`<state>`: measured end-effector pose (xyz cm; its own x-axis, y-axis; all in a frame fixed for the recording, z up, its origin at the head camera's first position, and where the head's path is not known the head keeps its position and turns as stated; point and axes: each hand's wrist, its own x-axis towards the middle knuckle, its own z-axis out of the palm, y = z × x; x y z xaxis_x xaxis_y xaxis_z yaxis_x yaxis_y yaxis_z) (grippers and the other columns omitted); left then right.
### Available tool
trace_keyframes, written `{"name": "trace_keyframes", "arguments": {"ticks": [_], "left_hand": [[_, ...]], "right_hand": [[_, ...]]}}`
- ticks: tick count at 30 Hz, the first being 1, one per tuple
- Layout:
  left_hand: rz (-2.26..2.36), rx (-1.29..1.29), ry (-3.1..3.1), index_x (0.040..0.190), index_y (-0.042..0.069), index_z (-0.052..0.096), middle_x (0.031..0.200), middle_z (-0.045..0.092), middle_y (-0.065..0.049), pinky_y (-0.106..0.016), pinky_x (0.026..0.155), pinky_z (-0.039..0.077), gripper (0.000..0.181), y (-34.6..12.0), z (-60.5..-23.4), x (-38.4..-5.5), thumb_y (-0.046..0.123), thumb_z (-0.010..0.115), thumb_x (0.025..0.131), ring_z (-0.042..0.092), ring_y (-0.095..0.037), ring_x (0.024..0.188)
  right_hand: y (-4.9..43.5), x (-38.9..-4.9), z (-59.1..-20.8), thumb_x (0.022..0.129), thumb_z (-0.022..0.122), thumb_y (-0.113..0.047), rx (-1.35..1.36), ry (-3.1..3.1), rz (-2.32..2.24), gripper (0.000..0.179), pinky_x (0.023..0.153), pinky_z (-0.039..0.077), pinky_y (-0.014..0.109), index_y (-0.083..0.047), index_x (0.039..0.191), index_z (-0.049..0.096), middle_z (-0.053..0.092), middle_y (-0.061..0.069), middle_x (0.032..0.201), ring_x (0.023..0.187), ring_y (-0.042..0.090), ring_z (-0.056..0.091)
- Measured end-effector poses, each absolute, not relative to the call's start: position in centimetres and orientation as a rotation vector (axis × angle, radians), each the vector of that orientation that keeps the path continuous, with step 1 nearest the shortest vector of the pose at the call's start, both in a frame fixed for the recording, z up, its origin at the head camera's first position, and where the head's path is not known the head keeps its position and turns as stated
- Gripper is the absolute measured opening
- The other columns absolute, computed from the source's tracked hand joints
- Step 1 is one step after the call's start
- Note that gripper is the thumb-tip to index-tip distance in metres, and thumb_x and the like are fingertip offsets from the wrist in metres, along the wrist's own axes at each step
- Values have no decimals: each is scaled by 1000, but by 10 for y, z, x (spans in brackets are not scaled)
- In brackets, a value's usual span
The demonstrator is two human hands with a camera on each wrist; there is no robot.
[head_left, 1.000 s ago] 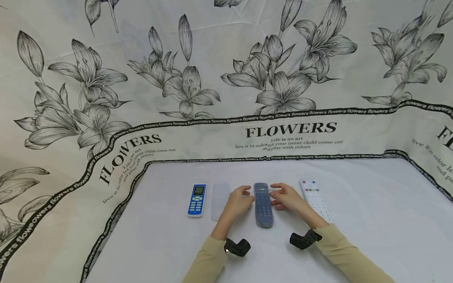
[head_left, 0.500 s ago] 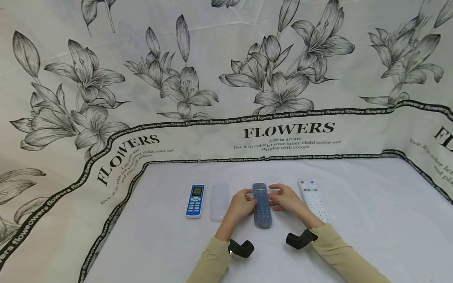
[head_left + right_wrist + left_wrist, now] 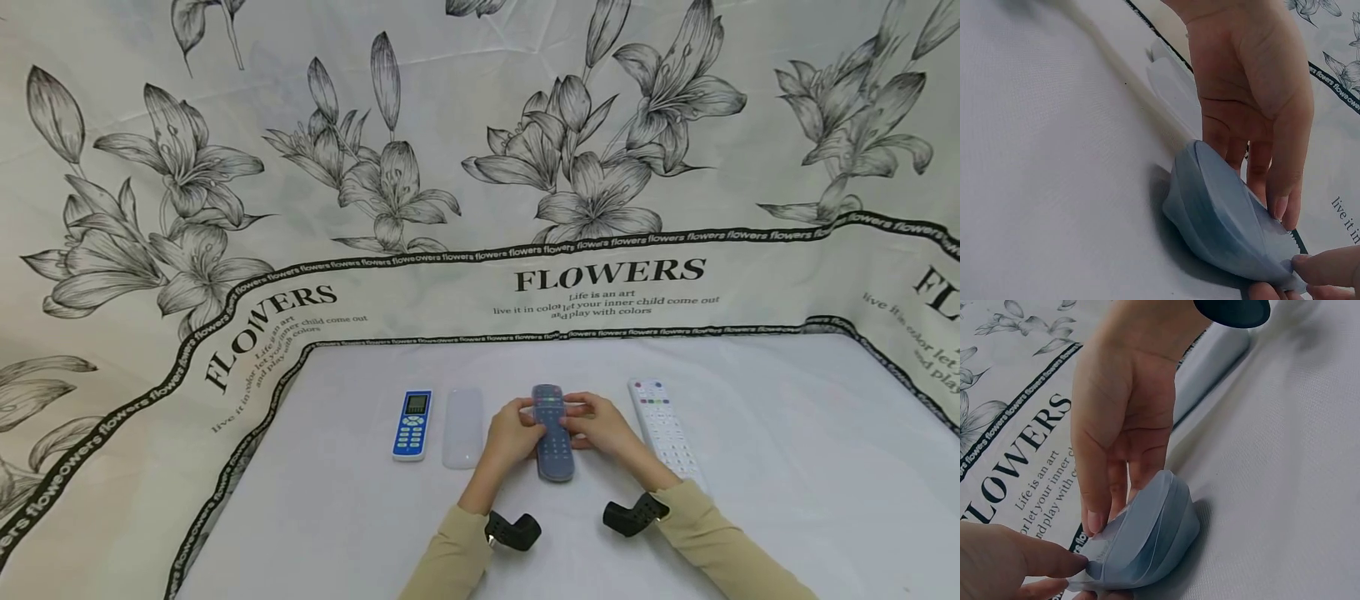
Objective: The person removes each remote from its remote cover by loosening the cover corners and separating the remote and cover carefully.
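In the head view a dark remote control (image 3: 555,454) lies lengthwise on the white cloth, and it looks bluish grey under a translucent cover (image 3: 1169,519) that shows in the left wrist view. My left hand (image 3: 513,433) grips its left edge, the thumb on the button face. From the other side my right hand (image 3: 606,429) pinches the right edge, thumb also on top. Both wrist views show the remote's rounded near end raised above its shadow, with fingertips around its far part. The undersides of the fingers are partly hidden.
Left of my hands lie a translucent flat cover (image 3: 463,429) and a blue remote control (image 3: 412,427) with a small screen. A white remote control (image 3: 663,425) lies to the right, partly behind my right forearm. Flower-printed cloth (image 3: 600,287) rises behind the table.
Both hands have closed in on the dark remote: the left hand reached its edge first, then the right hand moved left and took hold. The other remotes have stayed put.
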<state>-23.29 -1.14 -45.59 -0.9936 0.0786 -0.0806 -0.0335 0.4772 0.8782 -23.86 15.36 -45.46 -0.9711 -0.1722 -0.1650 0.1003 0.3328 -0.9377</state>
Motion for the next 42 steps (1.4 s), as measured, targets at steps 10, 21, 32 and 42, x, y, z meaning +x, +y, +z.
{"name": "trace_keyframes", "arguments": {"ticks": [10, 21, 32, 42], "left_hand": [[1685, 38, 2550, 123, 5, 62, 92, 63, -8, -20, 53, 52, 40, -12, -455, -232, 2, 66, 84, 63, -10, 74], [1805, 13, 2355, 123, 5, 63, 92, 60, -7, -24, 55, 56, 36, -18, -461, -235, 2, 61, 87, 60, -10, 66], [1887, -30, 2282, 124, 5, 64, 95, 63, -8, -18, 51, 47, 36, -21, -458, -236, 1, 55, 89, 55, -8, 64], [2019, -19, 2135, 129, 8, 60, 117, 60, -14, -19, 57, 47, 51, -26, -456, -234, -6, 59, 81, 54, -7, 68]], "right_hand": [[152, -233, -455, 92, 58, -3, -75, 2376, -1751, 48, 68, 59, 30, 9, 136, 43, 52, 31, 122, 82, 10, 63], [154, -231, -455, 91, 61, -8, -46, 2314, -1863, 48, 72, 59, 28, 9, 134, 47, 54, 29, 124, 85, 8, 65], [159, -229, -453, 90, 56, -1, -190, 2300, -1923, 46, 74, 57, 23, 10, 134, 47, 52, 32, 132, 83, -2, 66], [159, -225, -451, 86, 55, 6, -390, 2451, -1824, 49, 72, 58, 27, 7, 135, 48, 51, 32, 133, 95, 20, 67]]}}
